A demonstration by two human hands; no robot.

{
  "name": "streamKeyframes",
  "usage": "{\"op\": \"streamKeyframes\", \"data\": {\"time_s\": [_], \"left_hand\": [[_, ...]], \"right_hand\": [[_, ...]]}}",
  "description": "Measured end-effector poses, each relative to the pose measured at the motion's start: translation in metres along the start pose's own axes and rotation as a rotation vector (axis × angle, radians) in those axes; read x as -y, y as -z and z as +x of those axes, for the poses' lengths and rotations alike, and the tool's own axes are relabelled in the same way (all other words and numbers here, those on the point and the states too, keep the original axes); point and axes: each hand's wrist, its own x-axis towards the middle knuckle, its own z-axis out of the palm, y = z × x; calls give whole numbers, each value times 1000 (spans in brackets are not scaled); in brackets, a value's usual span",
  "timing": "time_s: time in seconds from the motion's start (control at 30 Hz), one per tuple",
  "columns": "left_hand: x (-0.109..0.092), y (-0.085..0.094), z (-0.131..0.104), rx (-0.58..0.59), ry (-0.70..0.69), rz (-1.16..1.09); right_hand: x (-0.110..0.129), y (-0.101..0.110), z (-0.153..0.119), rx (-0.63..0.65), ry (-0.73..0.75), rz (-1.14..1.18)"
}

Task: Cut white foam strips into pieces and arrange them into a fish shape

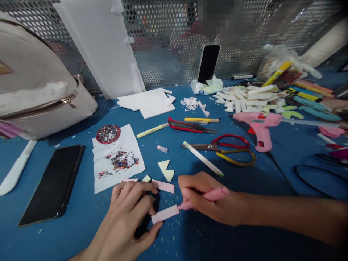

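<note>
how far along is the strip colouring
A flat pink strip already looks coloured. In hand, a paler pink strip is steadied by the left hand while the right hand holds a pink marker at its end; its finish can't be judged. Possibly remaining: the heaped white and pale-green pieces, showing no pink.

Bench: backpack at upper left of frame, phone below it. Beads on paper, left of centre. Glue gun right of scissors. Foam scraps behind glue gun.
</note>
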Motion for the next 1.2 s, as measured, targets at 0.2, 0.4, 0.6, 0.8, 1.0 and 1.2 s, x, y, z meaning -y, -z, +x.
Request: {"op": "streamKeyframes", "data": {"time_s": [0.2, 0.4, 0.6, 0.8, 1.0, 1.2], "left_hand": [[0, 0, 0, -13, 12, 0], [1, -1, -1, -4, 4, -1], [1, 0, 0, -15, 0, -1], [1, 0, 0, -33, -3, 5], [1, 0, 1, -27, -21, 11], [0, 1, 1, -30, -24, 4]], "right_hand": [[1, 1, 0, 2, -11, -9], [3, 1, 0, -4, -16, -12], [4, 1, 0, -1, -9, -8], [-1, -1, 2, 20, -22, -54], [-1, -1, 3, 28, -14, -8], [-2, 0, 2, 41, -8, -40]]}}
